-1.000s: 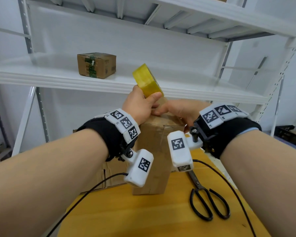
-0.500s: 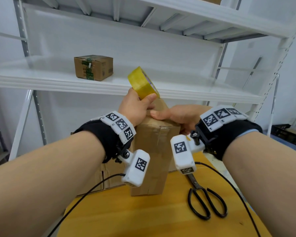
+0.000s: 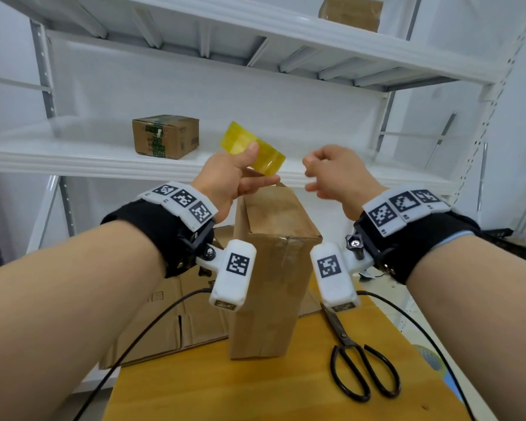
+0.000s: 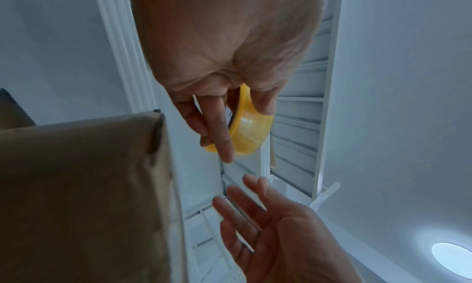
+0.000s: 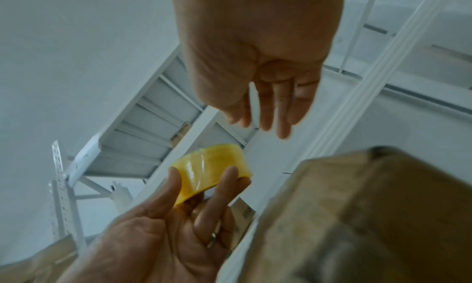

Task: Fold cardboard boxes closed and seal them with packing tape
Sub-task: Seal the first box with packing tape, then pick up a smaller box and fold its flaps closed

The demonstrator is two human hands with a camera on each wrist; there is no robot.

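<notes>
A tall brown cardboard box (image 3: pixel 268 284) stands upright on the yellow table (image 3: pixel 225 390), its top folded shut; it also fills a corner of each wrist view, as the box (image 4: pixel 81 196) and the box (image 5: pixel 370 216). My left hand (image 3: pixel 240 177) holds a yellow roll of packing tape (image 3: pixel 252 146) above the box's far left top corner, thumb on the outside. The roll (image 4: pixel 251 130) sits between thumb and fingers, and shows as the roll (image 5: pixel 212 166) too. My right hand (image 3: pixel 331 174) hovers empty above the box's far right, fingers loosely extended, clear of the cardboard.
Black scissors (image 3: pixel 362 372) lie on the table right of the box. Flattened cardboard (image 3: pixel 170 323) lies behind and left of it. A small taped box (image 3: pixel 165 135) stands on the white shelf (image 3: pixel 58 159); another box (image 3: pixel 351 10) sits on the shelf above.
Both hands have lifted off the box top. The left raised the tape roll and turned it flatter; the right rose and moved to the right, away from the cardboard.
</notes>
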